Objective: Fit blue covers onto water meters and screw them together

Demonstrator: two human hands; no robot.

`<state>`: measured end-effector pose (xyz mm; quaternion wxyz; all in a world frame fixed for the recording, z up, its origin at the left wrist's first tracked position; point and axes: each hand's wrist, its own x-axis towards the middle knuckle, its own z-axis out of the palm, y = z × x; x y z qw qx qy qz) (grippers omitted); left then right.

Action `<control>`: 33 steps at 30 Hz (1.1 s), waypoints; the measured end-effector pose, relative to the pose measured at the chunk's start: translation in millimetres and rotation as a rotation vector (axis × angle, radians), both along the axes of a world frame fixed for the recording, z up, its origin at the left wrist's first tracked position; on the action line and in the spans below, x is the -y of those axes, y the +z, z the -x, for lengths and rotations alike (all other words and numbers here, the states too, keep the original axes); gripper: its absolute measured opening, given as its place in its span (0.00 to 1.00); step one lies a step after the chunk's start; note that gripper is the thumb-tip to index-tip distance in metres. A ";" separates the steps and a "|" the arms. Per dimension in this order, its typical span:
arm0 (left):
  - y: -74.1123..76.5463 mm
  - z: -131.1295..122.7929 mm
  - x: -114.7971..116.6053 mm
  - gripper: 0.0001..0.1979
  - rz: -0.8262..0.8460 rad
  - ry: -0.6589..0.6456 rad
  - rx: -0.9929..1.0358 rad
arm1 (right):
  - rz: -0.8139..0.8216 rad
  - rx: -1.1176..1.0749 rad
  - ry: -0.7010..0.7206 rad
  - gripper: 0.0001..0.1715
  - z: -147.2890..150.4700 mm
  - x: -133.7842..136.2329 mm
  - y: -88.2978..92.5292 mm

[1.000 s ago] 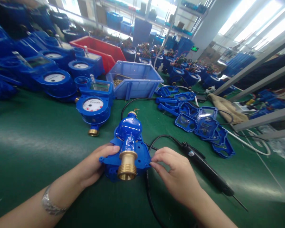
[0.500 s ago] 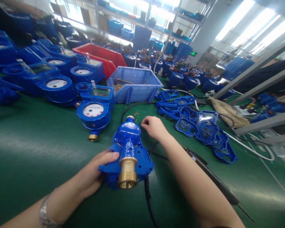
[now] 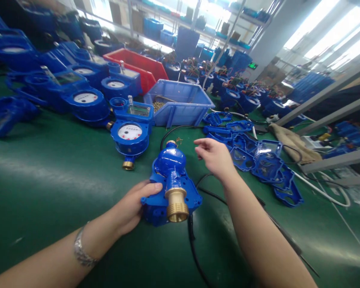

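Note:
My left hand point(image 3: 141, 204) is closed on the left side of a blue water meter point(image 3: 171, 160), which lies face down with its rounded underside up. Its threaded brass pipe end point(image 3: 178, 208) points toward me. To the right of the meter, my right hand point(image 3: 214, 154) is held over the table, index finger stretched out and apart from the thumb. Nothing shows between those fingers. Several small brass screws point(image 3: 179, 140) lie on the green table just beyond the meter, left of my right fingertips.
Another water meter point(image 3: 130, 134) stands face up at left, with several more behind it. A blue bin point(image 3: 186, 114) of small brass parts and a red bin point(image 3: 135, 60) stand farther back. Blue cover frames point(image 3: 265, 164) lie at right. A dark power screwdriver point(image 3: 285, 236) lies partly behind my right forearm.
My right hand has moved away from the screws, up and to the right, and its fingers have spread from a pinch. My left hand still holds the meter; the view has shifted.

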<state>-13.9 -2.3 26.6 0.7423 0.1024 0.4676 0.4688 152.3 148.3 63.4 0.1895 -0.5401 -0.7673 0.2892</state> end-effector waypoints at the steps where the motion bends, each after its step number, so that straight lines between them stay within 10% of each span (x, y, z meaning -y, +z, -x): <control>1: 0.2 -1.5 0.6 0.21 -0.001 0.011 -0.003 | -0.018 -0.065 -0.033 0.10 -9.3 15.3 7.7; 6: 2.0 -8.8 3.6 0.20 -0.001 0.084 0.022 | -0.035 -0.588 -0.177 0.02 -35.0 107.3 21.4; 13: 1.8 -11.9 4.7 0.21 -0.078 0.098 0.027 | -0.516 -0.384 0.044 0.20 -0.9 184.2 1.2; 21: -0.7 -11.5 4.2 0.19 -0.090 0.121 0.039 | -1.206 0.059 -0.026 0.07 18.1 170.6 -5.5; 33: 3.0 -13.6 6.4 0.18 -0.143 0.155 0.053 | -1.245 0.180 0.284 0.14 3.2 150.2 -8.4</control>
